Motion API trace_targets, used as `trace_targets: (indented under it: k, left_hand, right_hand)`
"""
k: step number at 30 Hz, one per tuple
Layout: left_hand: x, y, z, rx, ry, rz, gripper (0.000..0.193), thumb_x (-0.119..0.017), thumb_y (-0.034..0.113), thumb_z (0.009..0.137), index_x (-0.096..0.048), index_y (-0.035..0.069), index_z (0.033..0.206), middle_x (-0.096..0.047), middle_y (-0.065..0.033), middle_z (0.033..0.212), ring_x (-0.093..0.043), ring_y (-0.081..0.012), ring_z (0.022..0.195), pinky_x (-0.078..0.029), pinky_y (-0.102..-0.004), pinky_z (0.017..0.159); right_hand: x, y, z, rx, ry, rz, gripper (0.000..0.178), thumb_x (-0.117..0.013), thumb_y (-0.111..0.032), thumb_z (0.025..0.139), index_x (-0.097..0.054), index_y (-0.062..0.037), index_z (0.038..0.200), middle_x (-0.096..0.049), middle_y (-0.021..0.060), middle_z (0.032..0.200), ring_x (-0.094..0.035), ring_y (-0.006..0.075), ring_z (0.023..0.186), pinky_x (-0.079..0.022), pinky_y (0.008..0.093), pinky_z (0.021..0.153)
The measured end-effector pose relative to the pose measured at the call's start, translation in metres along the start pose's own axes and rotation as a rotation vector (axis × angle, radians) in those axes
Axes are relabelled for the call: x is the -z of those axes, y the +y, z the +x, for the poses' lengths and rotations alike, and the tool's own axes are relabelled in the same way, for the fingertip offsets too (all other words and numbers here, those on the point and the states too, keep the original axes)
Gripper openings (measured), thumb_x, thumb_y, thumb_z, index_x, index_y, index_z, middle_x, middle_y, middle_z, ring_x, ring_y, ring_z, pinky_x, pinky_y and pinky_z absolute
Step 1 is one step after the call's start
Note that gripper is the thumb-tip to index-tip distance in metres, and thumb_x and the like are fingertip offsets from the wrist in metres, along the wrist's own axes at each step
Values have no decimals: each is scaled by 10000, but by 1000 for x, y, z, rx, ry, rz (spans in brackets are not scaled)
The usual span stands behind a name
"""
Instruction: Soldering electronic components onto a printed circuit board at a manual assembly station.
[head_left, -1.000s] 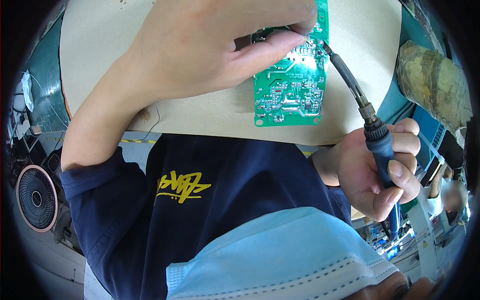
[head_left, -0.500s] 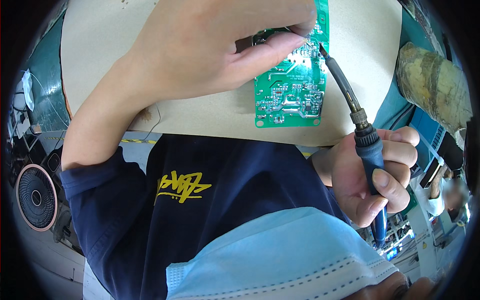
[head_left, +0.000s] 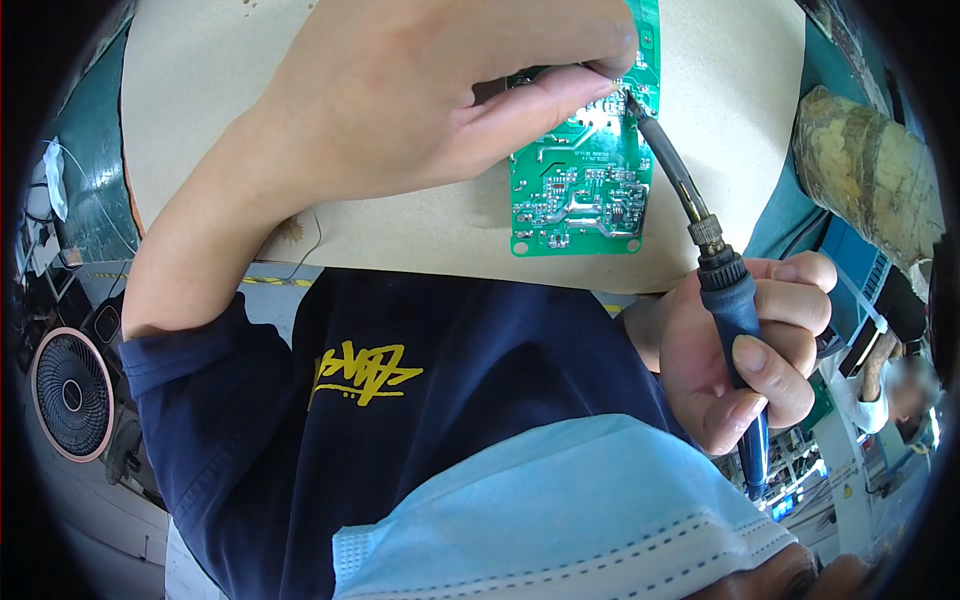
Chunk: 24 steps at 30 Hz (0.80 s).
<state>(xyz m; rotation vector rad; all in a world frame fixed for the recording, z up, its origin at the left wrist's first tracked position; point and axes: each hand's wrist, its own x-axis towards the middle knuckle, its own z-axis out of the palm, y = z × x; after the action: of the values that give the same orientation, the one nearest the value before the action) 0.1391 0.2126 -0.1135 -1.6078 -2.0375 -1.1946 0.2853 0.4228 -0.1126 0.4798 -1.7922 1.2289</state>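
Note:
A green circuit board lies on the tan sheet in front of me, its soldered side facing up. My left hand reaches over its upper left part, thumb and forefinger closed in a pinch. Between those fingertips is what looks like a thin solder wire, mostly hidden by the fingers. My right hand is wrapped round the dark blue handle of a soldering iron. The iron's tip is at the solder joints just right of my left fingertips. My left hand covers part of the board.
Under the board is a tan sheet on a green bench. A thin wire curves out below my left wrist. A brown-stained roll lies at the right, near a blue box. A fan stands at the left; another person is far right.
The soldering iron has shifted slightly left, its tip now closer to my left fingertips. My left hand has barely moved, and the board is almost where it was.

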Motion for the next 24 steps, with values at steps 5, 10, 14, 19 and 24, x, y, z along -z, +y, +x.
trace_targets:
  k: [5, 10, 14, 19, 24]
  left_hand:
    - [-2, 5, 1, 13, 68, -13, 201, -768, 4, 653, -668, 36, 825, -558, -100, 745, -532, -255, 646, -418, -339, 574]
    - [-7, 4, 2, -2, 91, -40, 192, -758, -2, 664, -663, 43, 825, -564, -103, 740, -539, -260, 652, -429, -343, 583]
    - [-4, 12, 3, 50, 30, 14, 181, -757, 0, 672, -656, 46, 816, -560, -94, 730, -535, -249, 639, -426, -336, 577]
    - [4, 8, 6, 48, 19, -20, 159, -737, -8, 699, -652, 38, 825, -556, -77, 722, -508, -224, 601, -405, -312, 547]
    - [14, 26, 10, 208, 13, -31, 145, -691, -33, 726, -645, 31, 848, -561, -67, 732, -487, -184, 571, -371, -299, 529]
  right_hand:
    - [-2, 0, 0, 6, 8, -2, 294, -449, -331, 874, -607, -84, 850, -329, 0, 537, -383, 160, 564, -277, 406, 689]
    - [14, 2, 1, 29, -1, 34, 330, -416, -327, 898, -620, -70, 927, -372, 16, 557, -423, 174, 578, -277, 401, 682]
    - [24, 10, 2, -22, -14, 133, 416, -356, -319, 955, -610, -22, 1096, -624, 101, 768, -511, 221, 626, -339, 437, 681]
    - [8, 11, -4, -254, -5, 132, 572, -302, -454, 1041, -469, 48, 1257, -646, 255, 892, -656, 358, 697, -539, 485, 721]
    - [-11, 6, 9, -322, -262, -218, 628, -378, -504, 1021, -376, 37, 1340, -669, 242, 848, -692, 345, 761, -576, 454, 751]
